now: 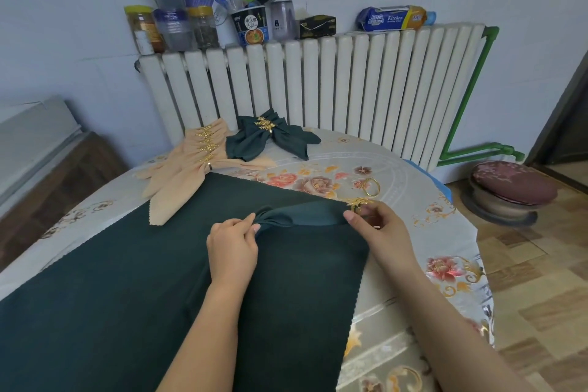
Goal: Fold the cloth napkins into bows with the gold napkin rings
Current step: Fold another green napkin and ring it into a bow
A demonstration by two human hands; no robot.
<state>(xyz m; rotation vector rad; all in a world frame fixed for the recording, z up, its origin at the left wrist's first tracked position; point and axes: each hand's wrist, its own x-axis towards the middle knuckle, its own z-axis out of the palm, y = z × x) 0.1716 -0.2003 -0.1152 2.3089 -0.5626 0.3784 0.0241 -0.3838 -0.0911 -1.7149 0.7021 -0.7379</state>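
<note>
While the left hand (234,240) pinches the gathered waist of the dark green napkin (305,215), whose band runs left to right, the right hand (377,226) pinches a gold napkin ring (358,204) at its right end, nearer the threading.

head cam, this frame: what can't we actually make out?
- Gold ring in the right hand: fingers cover most of it; whether the napkin tip is through it is unclear.
- Green cloth: cut off by the left and bottom edges.
- Peach bows: stacked and overlapping, so the count is unclear.
- Left hand: pinched folds hidden under its fingers.
</note>
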